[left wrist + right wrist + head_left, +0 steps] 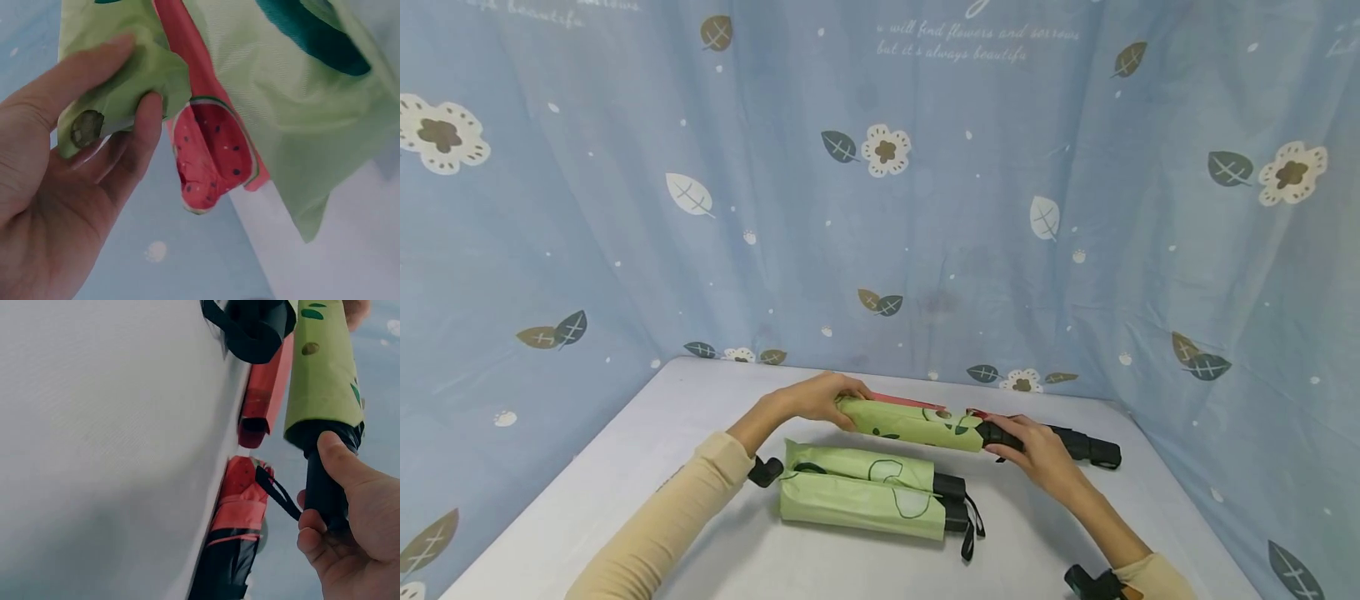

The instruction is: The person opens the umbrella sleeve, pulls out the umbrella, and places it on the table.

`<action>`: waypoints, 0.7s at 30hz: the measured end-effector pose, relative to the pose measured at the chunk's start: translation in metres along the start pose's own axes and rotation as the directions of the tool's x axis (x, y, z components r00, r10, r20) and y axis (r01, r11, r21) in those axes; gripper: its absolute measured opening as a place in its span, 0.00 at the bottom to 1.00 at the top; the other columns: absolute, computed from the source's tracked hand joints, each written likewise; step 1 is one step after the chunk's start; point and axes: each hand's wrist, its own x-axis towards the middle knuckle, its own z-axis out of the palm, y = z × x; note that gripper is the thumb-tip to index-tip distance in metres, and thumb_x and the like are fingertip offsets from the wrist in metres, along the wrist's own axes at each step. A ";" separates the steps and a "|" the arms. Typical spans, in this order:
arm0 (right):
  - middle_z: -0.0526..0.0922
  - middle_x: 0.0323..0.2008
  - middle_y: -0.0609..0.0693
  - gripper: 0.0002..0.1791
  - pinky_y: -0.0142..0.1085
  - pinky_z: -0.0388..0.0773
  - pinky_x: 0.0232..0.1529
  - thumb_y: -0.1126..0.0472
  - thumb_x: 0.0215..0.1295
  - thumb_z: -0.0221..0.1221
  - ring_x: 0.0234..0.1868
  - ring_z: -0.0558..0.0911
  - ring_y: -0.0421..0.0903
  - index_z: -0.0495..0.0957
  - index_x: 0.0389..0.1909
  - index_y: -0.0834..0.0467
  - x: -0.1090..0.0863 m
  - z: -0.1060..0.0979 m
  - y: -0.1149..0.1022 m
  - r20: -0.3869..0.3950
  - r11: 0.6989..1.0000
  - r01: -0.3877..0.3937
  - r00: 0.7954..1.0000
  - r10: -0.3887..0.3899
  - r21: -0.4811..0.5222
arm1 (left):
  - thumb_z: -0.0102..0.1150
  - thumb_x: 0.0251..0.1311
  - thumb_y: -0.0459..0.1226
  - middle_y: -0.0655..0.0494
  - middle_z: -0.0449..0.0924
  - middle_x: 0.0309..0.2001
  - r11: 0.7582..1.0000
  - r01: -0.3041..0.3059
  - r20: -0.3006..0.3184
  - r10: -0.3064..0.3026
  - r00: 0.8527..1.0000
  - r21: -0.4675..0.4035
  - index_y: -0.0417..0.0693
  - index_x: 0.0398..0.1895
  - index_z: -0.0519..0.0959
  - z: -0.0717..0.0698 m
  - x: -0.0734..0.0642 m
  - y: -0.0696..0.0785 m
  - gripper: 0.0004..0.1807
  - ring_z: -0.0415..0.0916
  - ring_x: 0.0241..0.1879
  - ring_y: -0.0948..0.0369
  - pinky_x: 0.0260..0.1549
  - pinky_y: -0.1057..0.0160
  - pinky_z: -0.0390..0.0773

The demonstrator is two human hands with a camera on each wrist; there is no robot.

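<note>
Lower mid-frame, I've got my left hand point(816, 398) pinching a green sleeve point(917, 425), right hand point(1041, 454) gripping the black handle point(326, 484) poking out.

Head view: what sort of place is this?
Probably a makeshift indoor recording booth: a printed blue curtain encloses the back and sides of a white work surface, and a small black device sits at the left wrist.

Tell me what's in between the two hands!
A green-covered umbrella stretches between them in the head view: the left hand holds one end, and the right hand grips the black handle at the other.
</note>
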 end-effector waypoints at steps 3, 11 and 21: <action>0.82 0.36 0.49 0.27 0.29 0.68 0.24 0.50 0.60 0.66 0.22 0.68 0.30 0.80 0.59 0.56 -0.003 -0.002 0.004 -0.002 1.000 -0.011 1.000 0.011 -0.001 | 0.71 0.55 0.37 0.52 0.80 0.58 1.000 -0.004 -0.002 0.004 1.000 0.020 0.51 0.62 0.76 0.000 -0.002 -0.001 0.28 0.78 0.58 0.54 0.55 0.55 0.78; 0.81 0.35 0.48 0.28 0.29 0.65 0.26 0.48 0.60 0.66 0.24 0.66 0.34 0.79 0.59 0.56 -0.010 -0.014 0.013 0.013 0.997 -0.068 0.998 0.068 -0.022 | 0.70 0.56 0.35 0.54 0.81 0.54 0.996 0.026 -0.022 -0.024 0.999 0.088 0.46 0.62 0.76 0.002 -0.010 -0.014 0.28 0.78 0.48 0.60 0.45 0.61 0.78; 0.84 0.44 0.56 0.29 0.36 0.70 0.30 0.47 0.61 0.65 0.30 0.73 0.40 0.79 0.60 0.56 -0.018 -0.022 0.024 0.025 0.992 -0.115 0.993 0.116 -0.053 | 0.70 0.55 0.35 0.53 0.81 0.56 0.995 0.037 -0.042 -0.033 0.999 0.095 0.46 0.62 0.76 0.001 -0.015 -0.021 0.29 0.78 0.48 0.60 0.45 0.61 0.78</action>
